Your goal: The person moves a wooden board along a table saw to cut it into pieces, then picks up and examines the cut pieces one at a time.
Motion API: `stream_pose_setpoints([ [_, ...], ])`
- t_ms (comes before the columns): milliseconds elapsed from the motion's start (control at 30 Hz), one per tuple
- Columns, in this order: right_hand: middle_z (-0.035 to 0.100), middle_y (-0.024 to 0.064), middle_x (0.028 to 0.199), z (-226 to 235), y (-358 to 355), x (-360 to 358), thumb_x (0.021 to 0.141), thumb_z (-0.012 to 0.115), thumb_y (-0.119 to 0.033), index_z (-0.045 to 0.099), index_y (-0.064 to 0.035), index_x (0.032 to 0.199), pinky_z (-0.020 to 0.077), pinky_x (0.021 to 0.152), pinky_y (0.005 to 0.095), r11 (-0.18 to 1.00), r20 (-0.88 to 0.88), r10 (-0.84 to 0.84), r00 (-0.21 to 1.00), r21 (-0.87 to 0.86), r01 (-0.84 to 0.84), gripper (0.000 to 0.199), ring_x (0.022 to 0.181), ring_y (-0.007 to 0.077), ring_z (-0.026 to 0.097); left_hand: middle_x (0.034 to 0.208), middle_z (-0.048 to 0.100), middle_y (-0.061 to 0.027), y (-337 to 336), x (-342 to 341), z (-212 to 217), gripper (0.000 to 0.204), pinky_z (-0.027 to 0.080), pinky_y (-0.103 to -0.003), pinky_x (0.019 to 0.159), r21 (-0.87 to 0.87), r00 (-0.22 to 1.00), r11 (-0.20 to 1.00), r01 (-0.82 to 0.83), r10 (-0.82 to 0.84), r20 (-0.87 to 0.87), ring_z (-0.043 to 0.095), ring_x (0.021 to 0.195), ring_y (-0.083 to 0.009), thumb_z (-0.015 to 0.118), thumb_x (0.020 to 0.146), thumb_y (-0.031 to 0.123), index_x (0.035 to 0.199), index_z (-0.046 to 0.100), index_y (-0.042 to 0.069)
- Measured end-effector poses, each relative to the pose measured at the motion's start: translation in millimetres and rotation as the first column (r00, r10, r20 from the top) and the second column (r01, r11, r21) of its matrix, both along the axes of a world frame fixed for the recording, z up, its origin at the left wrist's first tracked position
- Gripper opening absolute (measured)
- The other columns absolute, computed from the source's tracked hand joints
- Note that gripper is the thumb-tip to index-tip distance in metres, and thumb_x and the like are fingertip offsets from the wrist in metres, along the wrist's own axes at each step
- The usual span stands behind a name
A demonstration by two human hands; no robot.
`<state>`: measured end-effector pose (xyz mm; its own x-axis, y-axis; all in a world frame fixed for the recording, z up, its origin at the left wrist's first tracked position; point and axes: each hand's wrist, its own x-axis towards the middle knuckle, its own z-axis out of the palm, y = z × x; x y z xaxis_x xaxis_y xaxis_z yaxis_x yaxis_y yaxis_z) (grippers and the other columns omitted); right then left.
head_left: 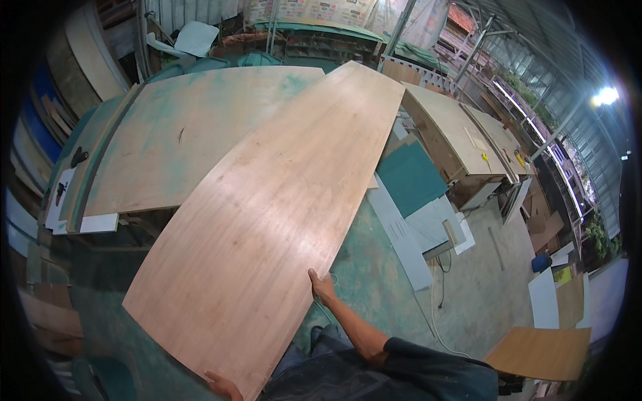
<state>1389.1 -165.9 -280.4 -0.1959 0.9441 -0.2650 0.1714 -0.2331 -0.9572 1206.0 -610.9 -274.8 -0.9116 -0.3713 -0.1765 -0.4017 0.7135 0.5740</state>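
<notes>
Plywood sheet (261, 214): slants from the person's waist past the bench (180, 140); far-end contact unclear; may tip if unsupported.
Teal board (411, 177): beside the sheet; a sideways swing could strike it.
Right hand (322, 285): closed on the long edge, thumb uppermost; could slip under load.
Left hand (224, 387): partly cropped, clasping the near edge; splinters possible.

We see the left hand (225, 387) only in part, since the lower edge crops it, along with the near end of the wooden sheet (261, 214); the fingers of the right hand (322, 287) are hidden under the sheet; the sheet covers part of the workbench (150, 150); we find the yellow object (485, 158) too small to identify; glare blurs the lamp (606, 97).
</notes>
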Motion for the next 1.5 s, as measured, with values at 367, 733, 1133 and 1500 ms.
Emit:
stream_pose_setpoints([
  [367, 0.066, 0.0251, 0.113, -23.7, -3.3, -18.1, 0.088, 0.070, -0.045, 0.057, 0.0085, 0.120, 0.0495, 0.090, 0.0399, 0.995, 0.145, -0.055, 0.988, -0.072, 0.066, 0.064, 0.105, 0.0324, 0.065, 0.108, 0.062, -0.0386, 0.9, -52.0, -17.7, 0.091, 0.050, -0.052, 0.086, -0.009, 0.996, 0.998, 0.070, -0.069, 0.049, 0.063, 0.098, -0.0493, 0.035, 0.097, 0.067, 0.111, 0.060, -0.019],
  [733, 0.064, 0.0262, 0.117, 4.8, -42.7, -97.7, 0.092, 0.066, -0.042, 0.052, 0.0068, 0.127, 0.0541, 0.078, 0.0404, 0.990, 0.037, -0.084, 0.996, -0.113, 0.088, 0.061, 0.098, 0.0346, 0.068, 0.106, 0.068, -0.0272, 3.1, -243.4, -29.9, 0.071, 0.051, -0.050, 0.083, -0.021, 0.934, 0.952, 0.305, -0.304, -0.186, 0.064, 0.094, -0.0471, 0.039, 0.099, 0.059, 0.112, 0.067, -0.005],
  [1133, 0.066, 0.0055, 0.092, 37.0, -48.4, -151.7, 0.094, 0.063, -0.049, 0.061, -0.0063, 0.114, 0.0502, 0.058, 0.0359, 0.896, -0.124, -0.036, 0.992, -0.444, -0.023, 0.047, 0.074, 0.0228, 0.062, 0.093, 0.068, -0.0225, 80.4, -401.5, 50.5, 0.048, 0.052, -0.052, 0.075, -0.275, 0.928, 0.911, 0.307, -0.350, -0.126, 0.066, 0.089, -0.0416, 0.054, 0.093, 0.050, 0.095, 0.058, 0.002],
  [1500, 0.065, 0.0103, 0.103, 19.6, -7.7, -163.2, 0.099, 0.052, -0.051, 0.054, 0.0041, 0.124, 0.0520, 0.064, 0.0368, 0.788, 0.019, -0.443, 0.896, -0.468, 0.400, 0.061, 0.080, 0.0226, 0.062, 0.097, 0.064, -0.0185, 85.3, -458.0, 49.5, 0.037, 0.051, -0.051, 0.078, -0.271, 0.864, 0.894, 0.356, -0.426, -0.269, 0.062, 0.095, -0.0393, 0.057, 0.093, 0.041, 0.094, 0.057, 0.004],
])
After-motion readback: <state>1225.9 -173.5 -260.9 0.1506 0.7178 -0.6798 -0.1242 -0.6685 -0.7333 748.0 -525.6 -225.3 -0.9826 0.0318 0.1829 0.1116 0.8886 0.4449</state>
